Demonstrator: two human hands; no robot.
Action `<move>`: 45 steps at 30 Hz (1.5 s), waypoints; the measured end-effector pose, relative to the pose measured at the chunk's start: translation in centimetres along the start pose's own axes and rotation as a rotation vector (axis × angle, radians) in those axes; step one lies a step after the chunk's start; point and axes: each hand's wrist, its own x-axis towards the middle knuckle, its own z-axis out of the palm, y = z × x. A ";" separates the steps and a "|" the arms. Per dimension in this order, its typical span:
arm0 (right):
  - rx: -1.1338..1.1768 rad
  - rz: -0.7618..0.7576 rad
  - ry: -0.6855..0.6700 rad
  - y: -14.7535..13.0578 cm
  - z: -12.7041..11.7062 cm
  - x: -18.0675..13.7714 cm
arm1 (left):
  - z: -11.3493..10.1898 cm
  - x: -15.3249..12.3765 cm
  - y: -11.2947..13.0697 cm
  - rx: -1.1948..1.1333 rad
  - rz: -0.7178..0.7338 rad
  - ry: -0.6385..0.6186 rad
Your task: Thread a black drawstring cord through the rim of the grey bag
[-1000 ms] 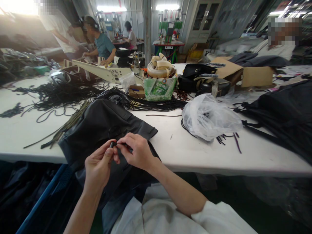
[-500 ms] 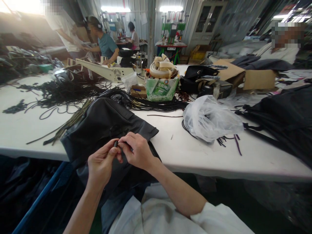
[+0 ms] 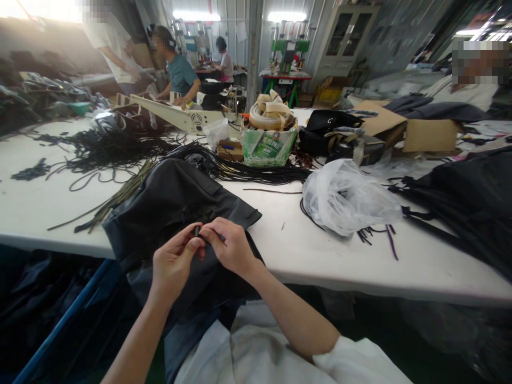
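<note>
Between the thumb and fingers of my left hand [image 3: 176, 261] is a small black cylindrical piece [image 3: 197, 231], possibly a cord stopper; its exact kind is unclear. My right hand [image 3: 230, 245] is closed in a pinch right beside it, the fingertips meeting those of the left. Whatever the right fingertips grip is too small to make out. Both hands are above a dark grey bag [image 3: 172, 197], which drapes over the front edge of the white table [image 3: 288, 250].
Black cords [image 3: 120, 152] lie heaped at the left, with olive cords [image 3: 116, 202] beside the bag. A green box [image 3: 270, 146] holds rolled webbing. A clear plastic bag [image 3: 348, 197] and black bags [image 3: 472, 197] lie to the right. Several people work beyond the table.
Both hands have shifted slightly right and come closer together, the black piece moving with them. The whole view has shifted a little. The grey bag stays in place.
</note>
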 end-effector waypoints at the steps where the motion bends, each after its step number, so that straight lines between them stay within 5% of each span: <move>1: -0.010 -0.004 0.001 0.1 -0.3 0.0 | 0.0 0.1 0.0 -0.019 -0.007 0.017; 6: -0.197 -0.039 0.210 -0.8 -2.2 -1.0 | -0.4 1.0 -0.2 -0.154 -0.083 0.053; 10: -0.380 -0.157 0.004 -2.0 -1.7 -2.8 | -0.6 1.6 -0.8 -0.216 -0.156 0.004; 16: -0.685 -0.029 -0.178 -1.1 0.7 -3.6 | -0.7 1.6 -1.0 -0.242 -0.188 -0.040; 21: -0.419 -0.077 -0.126 -1.8 -1.4 -3.9 | -2.2 1.2 -0.4 -0.463 -0.308 -0.080; 28: 0.324 0.271 -0.025 -2.6 -2.2 -5.0 | -1.8 0.7 -1.9 -0.698 -0.432 -0.135; 34: 0.122 0.067 0.024 -2.9 -1.1 -4.5 | -0.8 0.2 -2.6 -0.666 -0.490 -0.100; 45: -0.043 0.002 -0.037 -3.0 -0.5 -4.8 | -1.6 -0.9 -3.2 -0.575 -0.427 -0.099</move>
